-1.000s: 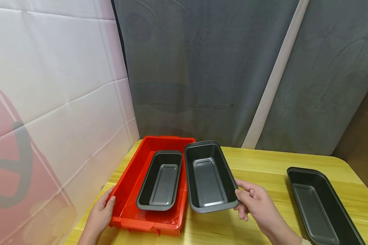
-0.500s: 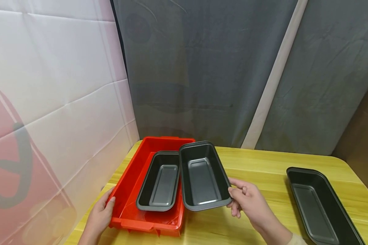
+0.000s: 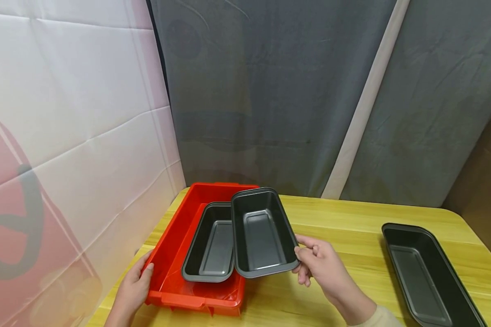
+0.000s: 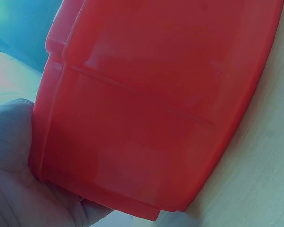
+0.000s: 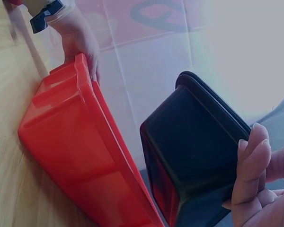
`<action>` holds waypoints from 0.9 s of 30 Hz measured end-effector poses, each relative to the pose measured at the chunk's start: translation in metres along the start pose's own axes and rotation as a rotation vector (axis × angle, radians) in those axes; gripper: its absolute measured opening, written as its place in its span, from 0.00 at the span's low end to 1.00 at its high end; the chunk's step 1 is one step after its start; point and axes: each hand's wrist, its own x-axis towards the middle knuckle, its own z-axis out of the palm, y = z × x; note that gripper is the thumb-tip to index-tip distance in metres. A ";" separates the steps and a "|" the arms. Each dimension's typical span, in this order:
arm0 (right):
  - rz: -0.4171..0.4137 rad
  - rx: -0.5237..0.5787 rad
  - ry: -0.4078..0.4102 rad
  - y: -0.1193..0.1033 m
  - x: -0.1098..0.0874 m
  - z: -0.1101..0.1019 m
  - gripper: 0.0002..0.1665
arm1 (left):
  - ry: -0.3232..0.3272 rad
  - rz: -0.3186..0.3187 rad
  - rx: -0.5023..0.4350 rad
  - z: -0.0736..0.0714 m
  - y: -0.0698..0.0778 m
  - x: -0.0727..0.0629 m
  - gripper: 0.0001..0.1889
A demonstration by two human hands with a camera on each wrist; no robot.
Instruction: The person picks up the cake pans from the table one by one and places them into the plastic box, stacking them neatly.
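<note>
My right hand point(image 3: 320, 267) pinches the near right corner of a dark grey loaf pan point(image 3: 263, 234), thumb on the rim and fingers beneath. This pan is raised and overlaps the right wall of a red plastic bin point(image 3: 176, 268). A second loaf pan point(image 3: 208, 245) lies inside the bin, its right edge partly covered by the held one. At the bin's near left corner, my left hand point(image 3: 132, 282) grips the wall with the thumb over the rim. From the right wrist view, the held pan's underside point(image 5: 194, 146) hangs beside the bin's outer side point(image 5: 80, 137).
A third loaf pan point(image 3: 423, 274) stands on the wooden table point(image 3: 348, 218) at the right, cut off by the frame. A pale printed sheet point(image 3: 86, 113) rises along the left, and a grey curtain point(image 3: 245, 91) hangs behind the table.
My right hand has carried the loaf pan to the left, from beside the bin to over its right wall and part of the inner pan. The left hand and bin stay put.
</note>
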 end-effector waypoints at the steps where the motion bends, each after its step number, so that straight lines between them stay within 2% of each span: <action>1: 0.000 0.002 0.000 0.000 0.001 0.001 0.28 | 0.001 0.003 0.001 0.000 0.000 0.000 0.24; 5: 0.002 0.006 -0.002 0.001 0.003 0.004 0.27 | 0.005 0.017 0.005 -0.001 0.000 -0.001 0.24; 17: 0.005 0.031 -0.021 0.001 0.010 0.016 0.28 | -0.001 -0.012 0.001 -0.002 -0.001 -0.002 0.25; 27: -0.015 0.026 -0.028 -0.001 0.017 0.022 0.28 | -0.005 0.005 -0.004 -0.001 0.000 -0.002 0.25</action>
